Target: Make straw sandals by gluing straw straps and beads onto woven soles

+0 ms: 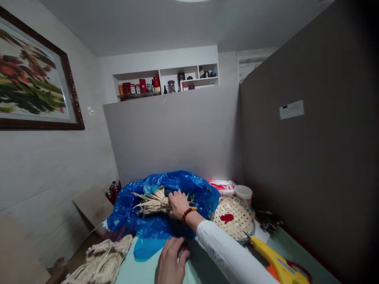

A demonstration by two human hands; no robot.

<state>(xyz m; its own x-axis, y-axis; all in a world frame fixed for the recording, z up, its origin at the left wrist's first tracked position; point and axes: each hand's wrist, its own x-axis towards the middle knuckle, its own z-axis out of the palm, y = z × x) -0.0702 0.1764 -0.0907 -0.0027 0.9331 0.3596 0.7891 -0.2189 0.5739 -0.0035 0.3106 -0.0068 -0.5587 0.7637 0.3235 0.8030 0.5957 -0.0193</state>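
Note:
My right hand [179,204], with a dark red bead bracelet [187,215] at the wrist, reaches into a crumpled blue plastic bag [177,178]. Its fingers are closed over the right end of a bundle of pale dried plant strips [155,203], gathered at the middle with loose ends pointing left. My left hand [172,260] rests low over the pale green tabletop [142,272], in front of the bag. Its fingers curl toward the thumb around something small and dark that I cannot make out.
A round woven tray [238,230] holds a red piece [227,218]. Close by are a yellow glue gun [274,258], a white tub [243,193] and a red-white packet [222,185]. Coiled pale cord [103,262] lies at left. Grey partitions [177,134] stand behind and at right.

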